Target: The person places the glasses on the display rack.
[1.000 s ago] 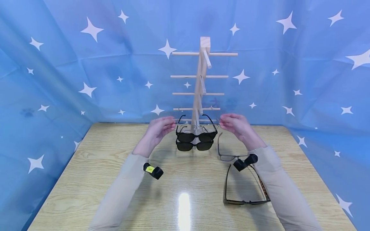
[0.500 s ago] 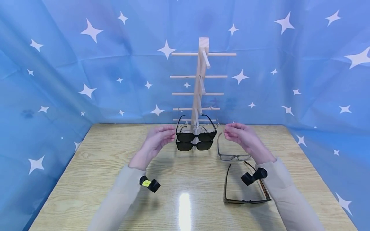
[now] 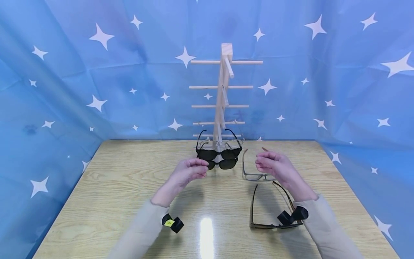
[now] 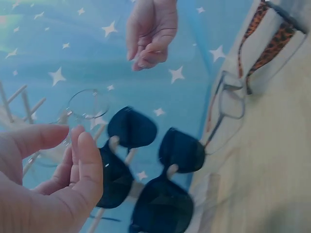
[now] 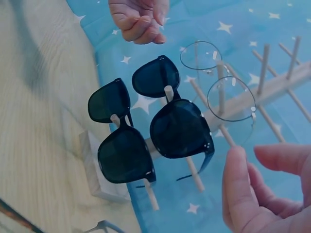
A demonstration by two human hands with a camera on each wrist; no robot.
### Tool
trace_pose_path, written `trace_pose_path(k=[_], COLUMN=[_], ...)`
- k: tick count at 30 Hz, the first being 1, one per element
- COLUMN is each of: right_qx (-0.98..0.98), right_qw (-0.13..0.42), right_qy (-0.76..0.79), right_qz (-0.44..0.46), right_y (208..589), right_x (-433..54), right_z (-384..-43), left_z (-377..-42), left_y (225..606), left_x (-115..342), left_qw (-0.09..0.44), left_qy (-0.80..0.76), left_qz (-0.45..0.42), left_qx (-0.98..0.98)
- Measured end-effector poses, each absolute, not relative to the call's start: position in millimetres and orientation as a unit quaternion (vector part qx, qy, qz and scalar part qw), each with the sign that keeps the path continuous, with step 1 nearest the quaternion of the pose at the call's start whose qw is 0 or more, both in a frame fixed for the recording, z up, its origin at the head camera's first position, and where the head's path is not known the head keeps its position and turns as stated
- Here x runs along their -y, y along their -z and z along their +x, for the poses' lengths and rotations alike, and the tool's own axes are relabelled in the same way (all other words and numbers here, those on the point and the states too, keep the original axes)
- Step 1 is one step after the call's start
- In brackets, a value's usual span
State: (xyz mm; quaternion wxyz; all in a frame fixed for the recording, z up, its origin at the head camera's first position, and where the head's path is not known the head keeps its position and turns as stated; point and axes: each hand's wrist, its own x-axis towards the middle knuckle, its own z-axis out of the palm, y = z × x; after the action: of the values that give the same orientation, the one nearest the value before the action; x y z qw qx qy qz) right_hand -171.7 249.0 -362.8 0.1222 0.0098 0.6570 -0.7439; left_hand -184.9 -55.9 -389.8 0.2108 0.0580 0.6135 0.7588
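On the wooden display rack hang thin wire-rimmed glasses, with two pairs of black sunglasses below: an upper pair and a lower pair. My left hand hovers at the rack's lower front with fingers loosely bent. In the head view it covers part of the lower pair's left lens. My right hand is off to the right, above grey-framed glasses on the table, and hides part of them. A gap shows between thumb and fingers of each hand in its wrist view; neither holds anything.
Dark glasses with tortoiseshell temples lie on the wooden table, partly under my right wrist. Several bare pegs stick out from the upper rack. A blue star-patterned cloth hangs behind.
Both hands have come away from the sides of the wire-rimmed glasses, which stay on the rack. The left moved down and right, the right moved down and slightly right.
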Motion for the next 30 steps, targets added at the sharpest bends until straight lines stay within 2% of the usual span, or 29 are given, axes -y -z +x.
trace_pose_path(k=[11, 22, 30], right_qx=[-0.669, -0.680, -0.728], right_qw=[0.117, 0.114, 0.110], right_qy=[0.734, 0.724, 0.676], right_qz=[-0.006, -0.017, 0.029], right_y=[379, 403, 420], right_x=[-267, -295, -319], right_z=[-147, -126, -112], left_z=[-167, -144, -136], left_y=[419, 438, 456], left_x=[23, -12, -38], left_qw=[0.253, 0.258, 0.258], left_qy=[-0.728, -0.692, -0.677], left_qz=[0.105, 0.107, 0.127], left_qx=[-0.629, -0.666, -0.678])
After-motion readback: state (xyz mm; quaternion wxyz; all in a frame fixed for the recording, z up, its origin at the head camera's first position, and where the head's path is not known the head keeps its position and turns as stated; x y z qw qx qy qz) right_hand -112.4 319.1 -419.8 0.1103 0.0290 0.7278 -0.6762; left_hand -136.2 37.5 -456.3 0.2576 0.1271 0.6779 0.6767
